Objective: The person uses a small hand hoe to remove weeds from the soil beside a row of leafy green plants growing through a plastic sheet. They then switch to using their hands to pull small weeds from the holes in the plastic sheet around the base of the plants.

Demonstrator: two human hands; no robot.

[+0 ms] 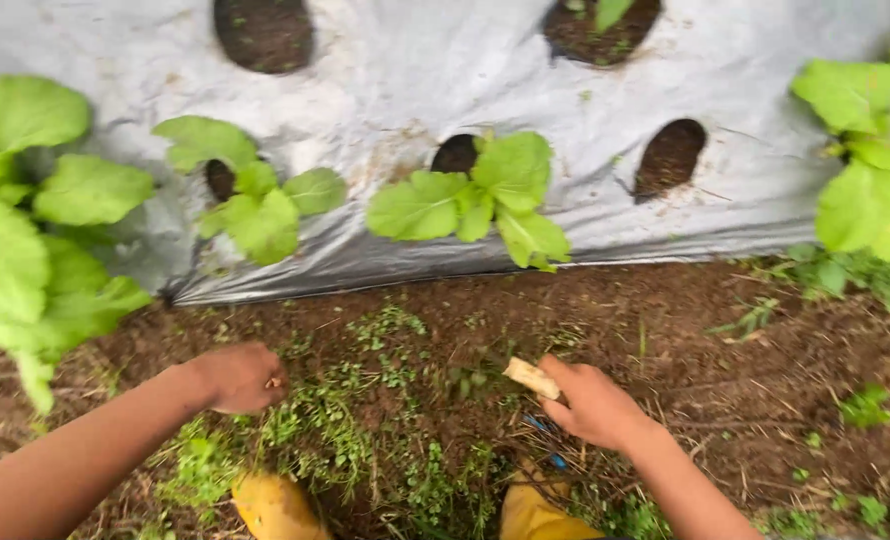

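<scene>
Brown weedy soil below grey plastic mulch sheet | pale wooden tool handle is clasped in right hand | left hand is fisted among low green weeds, contents indiscernible.

A grey plastic sheet covered the raised bed across the upper part of the view. Round holes in the sheet exposed dark soil. Leafy green seedlings grew from several of the holes, with a smaller plant to the left and larger plants at the left edge and right edge. Bare brown soil lay below the sheet's lower edge. Two yellow boots stood at the bottom of the view.
</scene>
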